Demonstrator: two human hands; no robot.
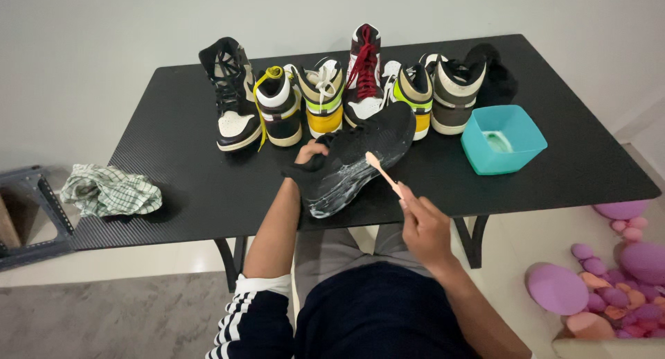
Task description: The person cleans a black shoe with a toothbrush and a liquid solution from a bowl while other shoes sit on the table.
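My left hand (pixel 309 153) grips the heel end of a black sneaker (pixel 377 137), which is tilted on its side over the black table (pixel 187 172) so its wet, translucent sole (pixel 336 186) faces me. My right hand (pixel 424 227) holds a small brush with a peach handle (pixel 383 172); its head rests against the sole near the middle.
A row of several high-top sneakers (pixel 325 99) stands at the back of the table. A teal square tub (pixel 502 138) sits at the right, a checked green cloth (pixel 109 190) at the left edge. A grey stool (pixel 31 213) stands left, pink balloons (pixel 609 283) lie right.
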